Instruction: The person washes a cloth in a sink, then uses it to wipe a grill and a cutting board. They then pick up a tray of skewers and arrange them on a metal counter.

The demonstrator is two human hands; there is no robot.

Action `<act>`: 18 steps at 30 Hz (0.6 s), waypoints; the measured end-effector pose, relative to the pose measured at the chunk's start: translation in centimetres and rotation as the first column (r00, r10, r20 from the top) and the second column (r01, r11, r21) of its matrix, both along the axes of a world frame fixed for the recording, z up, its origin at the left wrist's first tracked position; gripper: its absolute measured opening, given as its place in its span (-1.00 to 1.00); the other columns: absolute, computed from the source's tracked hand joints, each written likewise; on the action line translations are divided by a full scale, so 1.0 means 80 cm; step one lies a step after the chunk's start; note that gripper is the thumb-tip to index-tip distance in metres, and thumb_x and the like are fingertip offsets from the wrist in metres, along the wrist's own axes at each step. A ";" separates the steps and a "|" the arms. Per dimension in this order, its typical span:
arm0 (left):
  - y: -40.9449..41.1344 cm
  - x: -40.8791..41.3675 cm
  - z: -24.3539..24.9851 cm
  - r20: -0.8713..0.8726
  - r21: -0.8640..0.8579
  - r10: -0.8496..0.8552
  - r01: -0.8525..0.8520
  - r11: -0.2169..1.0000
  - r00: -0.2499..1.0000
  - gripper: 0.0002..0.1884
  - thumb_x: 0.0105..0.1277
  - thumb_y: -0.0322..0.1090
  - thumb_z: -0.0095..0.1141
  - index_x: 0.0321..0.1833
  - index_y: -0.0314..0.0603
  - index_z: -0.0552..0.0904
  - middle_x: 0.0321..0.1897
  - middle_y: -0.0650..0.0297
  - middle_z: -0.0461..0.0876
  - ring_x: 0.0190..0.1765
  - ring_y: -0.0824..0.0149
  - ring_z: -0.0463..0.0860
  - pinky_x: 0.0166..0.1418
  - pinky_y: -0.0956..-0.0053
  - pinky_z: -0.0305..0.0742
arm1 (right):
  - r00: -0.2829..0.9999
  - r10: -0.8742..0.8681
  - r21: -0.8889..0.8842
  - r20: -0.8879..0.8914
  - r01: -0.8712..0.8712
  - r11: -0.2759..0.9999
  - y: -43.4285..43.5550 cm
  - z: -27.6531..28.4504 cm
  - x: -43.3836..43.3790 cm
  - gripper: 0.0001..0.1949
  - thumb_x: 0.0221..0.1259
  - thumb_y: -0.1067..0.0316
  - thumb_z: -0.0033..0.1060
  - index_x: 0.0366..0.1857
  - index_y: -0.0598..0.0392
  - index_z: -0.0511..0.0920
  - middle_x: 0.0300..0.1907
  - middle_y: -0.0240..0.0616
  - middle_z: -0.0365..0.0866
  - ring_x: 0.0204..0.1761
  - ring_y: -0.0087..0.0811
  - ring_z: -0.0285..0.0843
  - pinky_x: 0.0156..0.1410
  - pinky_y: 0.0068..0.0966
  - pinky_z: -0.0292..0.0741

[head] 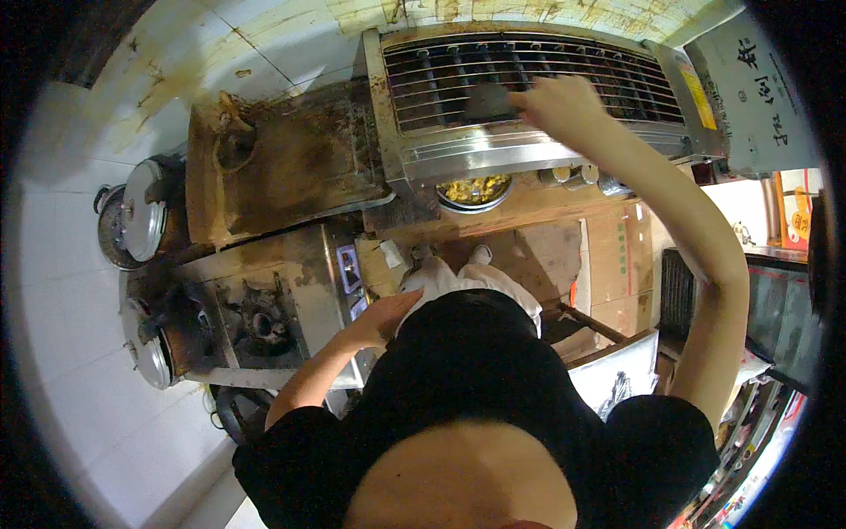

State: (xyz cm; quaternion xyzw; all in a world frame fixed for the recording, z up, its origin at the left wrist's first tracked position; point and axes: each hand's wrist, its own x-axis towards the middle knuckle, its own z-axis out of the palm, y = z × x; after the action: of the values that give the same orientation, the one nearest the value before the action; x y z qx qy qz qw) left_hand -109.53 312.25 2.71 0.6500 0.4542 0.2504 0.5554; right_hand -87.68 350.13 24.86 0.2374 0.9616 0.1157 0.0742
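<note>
Over the metal grill rack [634, 86], my right hand [558, 106] is closed around the handle of a dark, flat-bladed tool, perhaps a scraper [489, 101]. Its blade lies over the left part of the bars; blur hides whether it touches them. My left hand [390, 317] rests near my hip, beside the steel edge of the stove, with its fingers extended and nothing visible in it. Below the grill's front stands a round metal bowl [474, 206] with yellow food pieces in it. Small jars [588, 174] stand to its right on the same wooden shelf.
A greasy flat griddle [310, 159] adjoins the grill on the left. Nearer are a gas burner [263, 324] and pots with metal lids [142, 211]. Cardboard [618, 264] lines the area below the grill. An open drawer or box [608, 357] sits to my right.
</note>
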 end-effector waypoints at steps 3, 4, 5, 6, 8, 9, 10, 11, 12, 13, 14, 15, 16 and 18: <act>-0.004 0.001 0.026 0.060 -0.048 0.060 -0.057 0.997 0.996 0.06 -0.01 0.29 0.24 0.44 -0.27 0.15 0.38 -0.06 0.22 0.35 -0.01 0.31 0.37 0.26 0.18 | 0.994 -0.088 0.009 0.057 0.088 0.996 0.002 0.011 0.027 -0.80 0.15 0.10 0.17 -0.16 -0.25 0.60 -0.47 -0.29 0.58 -0.42 -0.23 0.65 -0.43 -0.32 0.56; -0.001 0.001 0.024 0.044 -0.040 0.041 -0.039 0.998 0.998 0.06 -0.01 0.28 0.25 0.43 -0.28 0.15 0.38 -0.06 0.23 0.35 -0.01 0.30 0.37 0.26 0.18 | 0.991 -0.105 0.020 0.080 0.104 0.994 0.001 0.011 0.026 -0.80 0.15 0.09 0.17 -0.16 -0.26 0.60 -0.47 -0.29 0.58 -0.42 -0.23 0.65 -0.43 -0.33 0.56; 0.003 -0.001 0.021 0.027 -0.032 0.021 -0.020 0.999 0.999 0.06 -0.02 0.28 0.26 0.43 -0.29 0.16 0.37 -0.05 0.23 0.35 -0.01 0.30 0.38 0.25 0.17 | 0.990 -0.089 0.066 0.113 0.082 0.994 -0.006 -0.002 -0.001 -0.80 0.16 0.09 0.17 -0.16 -0.26 0.59 -0.41 -0.29 0.59 -0.41 -0.22 0.65 -0.43 -0.34 0.56; 0.010 -0.002 0.017 -0.088 0.004 -0.068 0.069 0.998 0.994 0.06 -0.02 0.27 0.26 0.43 -0.28 0.15 0.37 -0.05 0.24 0.36 -0.01 0.30 0.38 0.26 0.17 | 0.999 0.002 0.020 0.044 -0.003 1.000 -0.016 -0.019 -0.028 -0.78 0.17 0.10 0.16 -0.11 -0.28 0.58 -0.39 -0.28 0.60 -0.39 -0.23 0.65 -0.41 -0.33 0.56; 0.024 -0.006 0.009 -0.317 0.061 -0.210 0.241 0.969 0.925 0.06 -0.02 0.25 0.28 0.44 -0.28 0.15 0.36 -0.05 0.24 0.36 0.00 0.29 0.39 0.26 0.16 | 0.999 0.053 -0.026 -0.009 -0.053 0.998 -0.021 -0.028 -0.037 -0.73 0.19 0.11 0.13 -0.02 -0.32 0.56 -0.35 -0.26 0.60 -0.35 -0.23 0.66 -0.38 -0.31 0.56; 0.029 -0.007 0.014 -0.264 0.069 -0.182 0.206 0.976 0.947 0.05 -0.01 0.22 0.29 0.44 -0.27 0.14 0.37 -0.04 0.24 0.37 0.01 0.29 0.39 0.27 0.15 | 1.000 0.017 -0.031 0.013 -0.016 0.999 -0.014 -0.027 -0.025 -0.72 0.20 0.12 0.12 0.01 -0.34 0.55 -0.34 -0.25 0.60 -0.33 -0.23 0.66 -0.37 -0.30 0.57; 0.026 -0.007 0.026 -0.207 0.065 -0.151 0.167 0.984 0.967 0.05 -0.01 0.19 0.31 0.45 -0.26 0.13 0.37 -0.04 0.24 0.38 0.02 0.28 0.40 0.27 0.14 | 0.999 -0.015 -0.045 0.035 0.017 0.999 -0.010 -0.028 -0.009 -0.70 0.21 0.12 0.10 0.05 -0.35 0.54 -0.32 -0.25 0.60 -0.32 -0.23 0.66 -0.36 -0.29 0.57; 0.018 -0.007 0.033 -0.148 0.060 -0.114 0.124 0.990 0.982 0.04 -0.01 0.16 0.32 0.45 -0.25 0.13 0.37 -0.04 0.24 0.38 0.03 0.28 0.41 0.27 0.13 | 0.996 -0.077 -0.032 0.049 0.078 0.996 0.002 -0.020 0.029 -0.65 0.22 0.13 0.08 0.11 -0.39 0.51 -0.29 -0.24 0.59 -0.28 -0.22 0.65 -0.32 -0.26 0.57; 0.006 -0.009 0.022 -0.071 0.009 -0.047 0.048 0.999 0.996 0.04 0.00 0.16 0.33 0.45 -0.24 0.13 0.37 -0.04 0.24 0.39 0.04 0.27 0.41 0.28 0.12 | 0.981 -0.167 -0.006 0.102 0.168 0.986 0.010 -0.004 0.065 -0.67 0.22 0.10 0.07 0.08 -0.38 0.53 -0.29 -0.26 0.58 -0.33 -0.21 0.65 -0.35 -0.27 0.57; -0.010 -0.011 0.001 0.006 -0.049 0.015 -0.015 0.999 1.000 0.03 0.00 0.15 0.33 0.46 -0.24 0.12 0.38 -0.03 0.24 0.39 0.06 0.27 0.42 0.28 0.12 | 0.985 -0.172 0.072 0.035 0.169 0.983 0.022 -0.002 0.117 -0.69 0.22 0.09 0.06 0.06 -0.39 0.54 -0.32 -0.28 0.57 -0.38 -0.23 0.64 -0.38 -0.29 0.56; -0.012 -0.010 -0.004 0.039 -0.082 0.041 -0.038 0.996 0.998 0.02 0.01 0.13 0.33 0.46 -0.23 0.12 0.38 -0.03 0.24 0.40 0.07 0.26 0.42 0.29 0.11 | 0.971 -0.235 0.153 0.041 0.227 0.962 0.028 0.003 0.162 -0.71 0.25 0.07 0.04 0.05 -0.39 0.55 -0.35 -0.31 0.55 -0.42 -0.26 0.64 -0.41 -0.30 0.56; -0.015 -0.009 -0.008 0.065 -0.117 0.076 -0.068 0.991 0.995 0.02 0.01 0.12 0.33 0.46 -0.23 0.13 0.38 -0.03 0.24 0.40 0.08 0.26 0.42 0.29 0.10 | 0.943 -0.334 0.167 0.001 0.329 0.930 0.035 0.001 0.198 -0.72 0.24 0.08 0.06 0.03 -0.39 0.56 -0.37 -0.34 0.52 -0.44 -0.28 0.62 -0.41 -0.29 0.55; -0.012 -0.008 0.002 0.050 -0.121 0.079 -0.072 0.990 0.996 0.00 0.02 0.10 0.33 0.46 -0.23 0.13 0.38 -0.03 0.23 0.41 0.08 0.25 0.42 0.30 0.10 | 0.932 -0.361 0.177 -0.002 0.356 0.918 0.027 0.014 0.208 -0.71 0.25 0.09 0.07 0.05 -0.38 0.56 -0.39 -0.34 0.50 -0.44 -0.25 0.61 -0.40 -0.29 0.55; -0.006 -0.009 0.011 0.033 -0.105 0.070 -0.066 0.992 0.997 -0.03 0.04 0.05 0.33 0.45 -0.23 0.15 0.39 -0.03 0.23 0.41 0.08 0.26 0.42 0.31 0.11 | 0.911 -0.371 0.147 -0.177 0.398 0.906 0.016 -0.007 0.217 -0.70 0.25 0.10 0.08 0.07 -0.38 0.55 -0.39 -0.34 0.50 -0.43 -0.23 0.60 -0.38 -0.29 0.55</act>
State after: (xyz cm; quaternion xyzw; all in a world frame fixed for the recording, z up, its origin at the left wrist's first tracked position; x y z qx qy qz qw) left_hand -110.22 311.80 3.56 0.5997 0.4781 0.2572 0.5878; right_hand -70.33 351.45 24.34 0.4362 0.8841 0.1675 0.0036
